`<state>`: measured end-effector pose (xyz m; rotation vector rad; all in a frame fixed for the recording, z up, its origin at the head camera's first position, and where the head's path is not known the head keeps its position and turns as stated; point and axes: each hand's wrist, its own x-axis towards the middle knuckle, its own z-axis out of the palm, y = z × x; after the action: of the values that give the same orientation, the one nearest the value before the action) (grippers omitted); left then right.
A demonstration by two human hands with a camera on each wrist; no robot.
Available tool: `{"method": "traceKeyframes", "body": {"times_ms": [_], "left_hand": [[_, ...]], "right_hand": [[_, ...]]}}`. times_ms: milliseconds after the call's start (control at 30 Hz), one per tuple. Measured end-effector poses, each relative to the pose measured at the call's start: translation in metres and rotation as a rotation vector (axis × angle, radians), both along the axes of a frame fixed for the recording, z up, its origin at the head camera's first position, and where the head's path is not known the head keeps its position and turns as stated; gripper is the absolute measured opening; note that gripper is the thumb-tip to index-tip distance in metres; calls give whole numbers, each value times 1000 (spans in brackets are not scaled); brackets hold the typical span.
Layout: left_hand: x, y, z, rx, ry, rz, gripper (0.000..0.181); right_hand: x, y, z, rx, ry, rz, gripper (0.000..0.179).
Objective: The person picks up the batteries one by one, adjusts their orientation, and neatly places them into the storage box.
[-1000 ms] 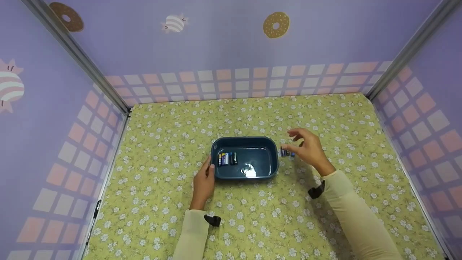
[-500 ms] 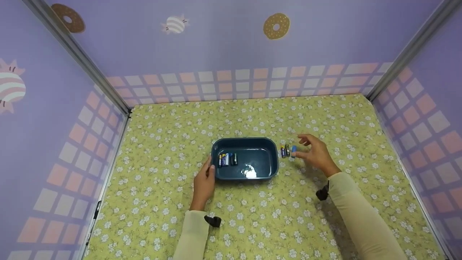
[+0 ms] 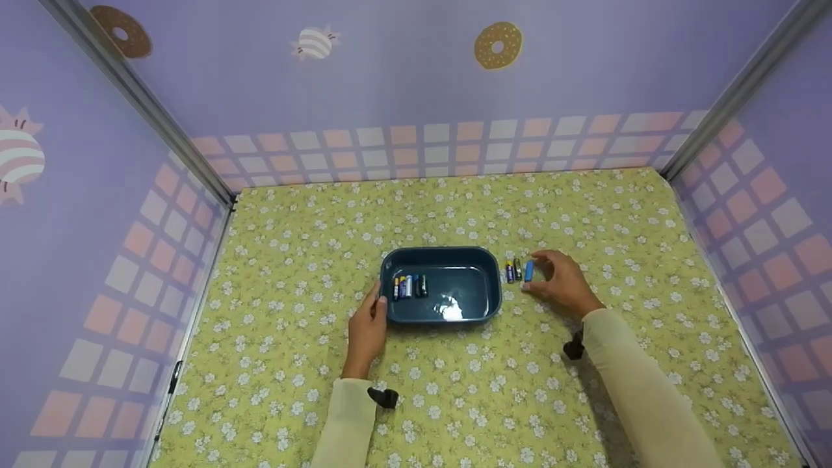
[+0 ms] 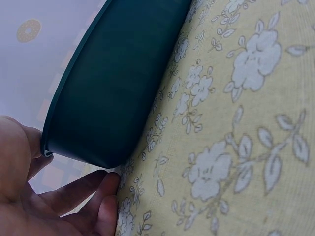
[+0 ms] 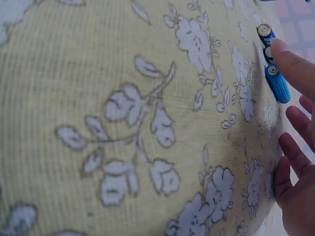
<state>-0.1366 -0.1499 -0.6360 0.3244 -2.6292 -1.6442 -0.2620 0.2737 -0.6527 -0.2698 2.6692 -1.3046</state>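
Note:
In the head view a dark teal plastic bin (image 3: 439, 320) has my left hand (image 3: 366, 328) at its left side, fingers along the wall. The left wrist view shows that hand's fingers (image 4: 91, 196) at the bin's lower edge and rim. A row of several batteries (image 3: 409, 286) lies inside, toward the left end. Right of the bin, a blue battery (image 3: 529, 271) lies on the cloth between the spread thumb and index finger of my right hand (image 3: 562, 284). Two darker batteries (image 3: 513, 271) lie beside it, closer to the bin. In the right wrist view the blue battery (image 5: 278, 86) shows below the thumb.
A yellow-green flowered cloth (image 3: 292, 260) covers the table. Purple walls with pink and white squares (image 3: 435, 143) stand at the back and both sides, joined by grey metal posts (image 3: 734, 91).
My right hand has moved from over the loose batteries to the right and lower, around the blue battery, which has turned slightly and now shows more fully. The left hand and bin have stayed put.

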Motion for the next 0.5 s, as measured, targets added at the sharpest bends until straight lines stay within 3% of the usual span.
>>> {"method": "traceKeyframes", "body": {"times_ms": [500], "left_hand": [[0,0,-1,-2,1,-2,53]], "right_hand": [[1,-2,-6,-64,-25,7,70]]}}
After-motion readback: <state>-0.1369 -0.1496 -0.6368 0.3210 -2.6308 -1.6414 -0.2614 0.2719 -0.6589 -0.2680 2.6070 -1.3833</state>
